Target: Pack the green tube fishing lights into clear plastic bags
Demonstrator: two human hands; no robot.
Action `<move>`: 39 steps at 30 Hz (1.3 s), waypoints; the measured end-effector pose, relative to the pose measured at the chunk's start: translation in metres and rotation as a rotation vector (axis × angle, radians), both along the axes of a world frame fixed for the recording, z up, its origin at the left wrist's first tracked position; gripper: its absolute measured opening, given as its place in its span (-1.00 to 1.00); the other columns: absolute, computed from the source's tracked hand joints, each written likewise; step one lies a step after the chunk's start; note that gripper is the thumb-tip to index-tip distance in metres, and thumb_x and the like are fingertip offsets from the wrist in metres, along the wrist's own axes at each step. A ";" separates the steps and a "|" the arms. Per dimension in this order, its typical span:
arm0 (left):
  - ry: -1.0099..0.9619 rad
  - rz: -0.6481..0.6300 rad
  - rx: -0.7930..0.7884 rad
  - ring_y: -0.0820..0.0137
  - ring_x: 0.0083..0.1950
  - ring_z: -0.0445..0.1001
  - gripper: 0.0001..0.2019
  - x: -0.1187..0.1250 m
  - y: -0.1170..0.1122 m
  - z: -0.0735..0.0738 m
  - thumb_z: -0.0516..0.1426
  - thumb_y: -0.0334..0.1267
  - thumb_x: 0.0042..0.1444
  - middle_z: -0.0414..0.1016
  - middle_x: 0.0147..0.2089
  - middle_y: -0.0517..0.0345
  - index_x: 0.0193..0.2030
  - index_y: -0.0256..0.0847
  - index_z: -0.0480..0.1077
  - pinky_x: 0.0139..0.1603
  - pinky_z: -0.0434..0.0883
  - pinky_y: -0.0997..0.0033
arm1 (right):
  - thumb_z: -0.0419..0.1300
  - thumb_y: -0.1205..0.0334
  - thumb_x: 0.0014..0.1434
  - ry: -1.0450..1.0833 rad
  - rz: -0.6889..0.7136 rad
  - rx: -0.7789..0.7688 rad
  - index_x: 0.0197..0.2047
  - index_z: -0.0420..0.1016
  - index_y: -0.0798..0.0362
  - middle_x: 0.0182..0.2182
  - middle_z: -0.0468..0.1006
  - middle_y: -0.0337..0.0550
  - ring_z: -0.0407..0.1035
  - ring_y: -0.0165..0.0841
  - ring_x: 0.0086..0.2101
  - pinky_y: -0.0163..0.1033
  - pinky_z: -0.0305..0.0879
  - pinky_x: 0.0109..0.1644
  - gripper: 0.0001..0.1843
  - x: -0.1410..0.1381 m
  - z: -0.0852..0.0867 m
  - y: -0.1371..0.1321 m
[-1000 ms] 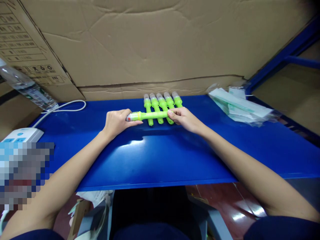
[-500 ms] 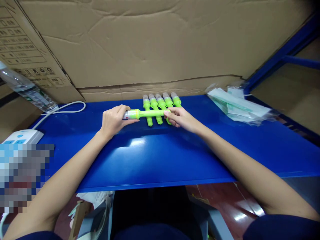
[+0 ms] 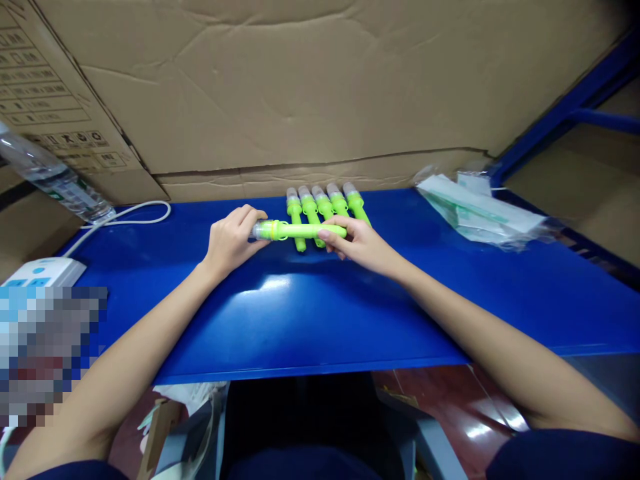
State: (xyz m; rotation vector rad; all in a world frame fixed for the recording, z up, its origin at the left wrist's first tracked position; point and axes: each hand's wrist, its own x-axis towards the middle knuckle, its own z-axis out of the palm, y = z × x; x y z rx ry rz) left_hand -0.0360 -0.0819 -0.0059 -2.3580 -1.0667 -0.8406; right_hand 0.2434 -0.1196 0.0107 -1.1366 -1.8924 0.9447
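Between my hands, a lime-green stick light (image 3: pixel 305 231) with a clear cap lies level above the blue table. My left hand (image 3: pixel 233 235) is closed round its clear end at the left. At the other end, my right hand (image 3: pixel 359 243) pinches the green handle, thumb on the near side. Just behind, several matching stick lights (image 3: pixel 296 212) lie side by side on the table, clear caps toward the cardboard. The held light and my right hand cover parts of their handles.
A cardboard sheet (image 3: pixel 300 87) stands along the back of the blue table (image 3: pixel 300 320). Clear plastic bags (image 3: pixel 475 207) lie at the right. A water bottle (image 3: pixel 60 177), a white cable (image 3: pixel 145 205) and a power strip (image 3: pixel 47 270) are at the left.
The held stick light has shifted slightly right and toward me. My right thumb now sits farther in along the handle, so the handle's tip shows past it. My left hand followed slightly right.
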 end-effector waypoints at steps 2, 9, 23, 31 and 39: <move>-0.017 -0.004 -0.029 0.21 -0.08 0.57 -0.73 0.001 0.000 0.000 0.17 -0.07 0.27 0.58 -0.09 0.01 -0.02 -0.19 0.41 -0.20 0.47 0.33 | 0.18 -0.42 0.16 0.022 -0.039 0.055 -0.22 0.44 0.06 -0.49 0.49 -0.21 0.27 -0.45 -0.59 -0.28 0.19 -0.51 -0.38 0.000 0.000 0.000; -0.219 0.006 -0.164 0.23 0.09 0.55 -0.43 0.001 0.003 -0.004 0.15 -0.21 0.26 0.38 0.28 -0.17 0.36 -0.23 0.11 -0.04 0.56 0.28 | 0.16 -0.43 0.16 0.025 -0.305 0.278 -0.23 0.42 0.00 -0.49 0.47 -0.18 0.31 -0.35 -0.52 -0.23 0.22 -0.45 -0.40 0.012 0.003 0.008; -0.190 0.054 -0.187 0.24 0.00 0.57 -0.63 0.005 0.000 0.000 0.07 -0.27 0.28 0.47 0.16 -0.15 0.21 -0.26 0.27 -0.01 0.54 0.26 | -0.06 -0.03 0.40 -0.672 -0.909 0.420 0.08 0.41 0.09 -0.12 0.57 0.19 0.46 0.01 -0.09 -0.02 0.30 -0.08 -0.57 0.061 0.039 0.016; -0.185 0.056 -0.213 0.26 -0.03 0.58 -0.69 0.005 -0.002 0.001 0.06 -0.28 0.28 0.45 0.19 -0.16 0.13 -0.26 0.33 -0.02 0.53 0.26 | 0.04 0.05 0.35 -0.738 -1.041 0.272 0.01 0.40 0.19 -0.15 0.53 0.34 0.46 0.08 -0.11 0.07 0.26 -0.07 -0.62 0.074 0.042 0.024; -0.183 0.046 -0.197 0.30 -0.06 0.59 -0.72 0.005 -0.002 0.001 0.06 -0.29 0.28 0.46 0.18 -0.12 0.10 -0.23 0.35 -0.01 0.54 0.29 | 0.06 0.07 0.35 -0.792 -0.992 0.219 0.00 0.44 0.23 -0.19 0.54 0.39 0.48 0.10 -0.12 0.05 0.28 -0.10 -0.62 0.077 0.029 0.033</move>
